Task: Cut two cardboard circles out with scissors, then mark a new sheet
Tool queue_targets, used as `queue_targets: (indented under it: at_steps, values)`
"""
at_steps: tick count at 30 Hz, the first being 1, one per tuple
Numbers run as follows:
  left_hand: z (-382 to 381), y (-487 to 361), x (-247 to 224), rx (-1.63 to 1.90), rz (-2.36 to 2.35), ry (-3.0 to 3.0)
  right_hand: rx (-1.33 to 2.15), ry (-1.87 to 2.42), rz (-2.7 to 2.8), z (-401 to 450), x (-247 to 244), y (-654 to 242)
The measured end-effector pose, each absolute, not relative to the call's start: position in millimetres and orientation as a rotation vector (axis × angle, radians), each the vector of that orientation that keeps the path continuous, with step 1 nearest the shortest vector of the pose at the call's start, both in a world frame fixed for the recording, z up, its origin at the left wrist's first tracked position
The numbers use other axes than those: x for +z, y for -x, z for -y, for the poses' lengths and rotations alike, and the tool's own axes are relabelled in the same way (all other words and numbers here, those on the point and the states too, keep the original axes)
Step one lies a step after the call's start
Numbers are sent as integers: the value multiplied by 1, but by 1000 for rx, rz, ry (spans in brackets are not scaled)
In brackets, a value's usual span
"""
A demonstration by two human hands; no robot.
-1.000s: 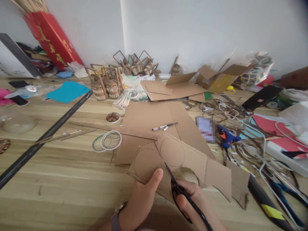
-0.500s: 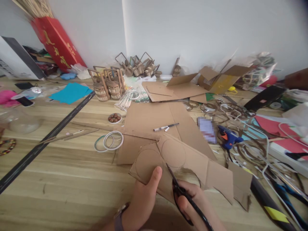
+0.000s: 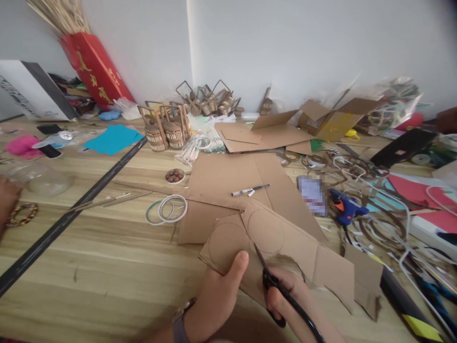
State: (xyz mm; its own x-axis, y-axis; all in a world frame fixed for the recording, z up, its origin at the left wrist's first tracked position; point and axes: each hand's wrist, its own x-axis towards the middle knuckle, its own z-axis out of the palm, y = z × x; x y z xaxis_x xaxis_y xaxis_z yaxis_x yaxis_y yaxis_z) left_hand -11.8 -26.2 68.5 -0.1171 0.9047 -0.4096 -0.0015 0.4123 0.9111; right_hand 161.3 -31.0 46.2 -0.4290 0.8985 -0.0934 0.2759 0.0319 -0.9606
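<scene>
My left hand [image 3: 217,295] grips a piece of cardboard [image 3: 228,238], thumb on top and fingers hidden beneath. Two circles are drawn in pencil-thin lines on the cardboard, one on each side of a cut slit. My right hand [image 3: 293,295] has its fingers in the handles of black scissors [image 3: 273,283]. The blades lie along the slit between the circles, nearly closed. Under the far part of this piece lies a larger cardboard sheet [image 3: 228,171], with a pen [image 3: 250,190] resting on it.
Two tape rolls [image 3: 173,208] and a bowl of brown beads [image 3: 174,176] lie left of the cardboard. A blue glue gun [image 3: 346,207] sits among cables and strips at right. Small woven baskets [image 3: 174,133] stand at the back. Another person's hand [image 3: 9,195] is at the left edge.
The view has shifted slightly, so everything appears a little further right. Another person's hand has come into sight at the left edge. My hands keep their holds on the cardboard and scissors.
</scene>
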Motion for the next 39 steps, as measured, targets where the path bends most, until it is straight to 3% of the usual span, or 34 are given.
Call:
queue_targets:
  at_steps: [30,34,39]
  values:
    - [51,9,67,1202,-1204,-713,1406,1150,1804,34,45,-158]
    - [48,25,64,1259,-1054,-591,1397,1203,1838,32,45,-166]
    - [34,64,75,1219,-1187,-690,1388,1162,1934,33,49,-167]
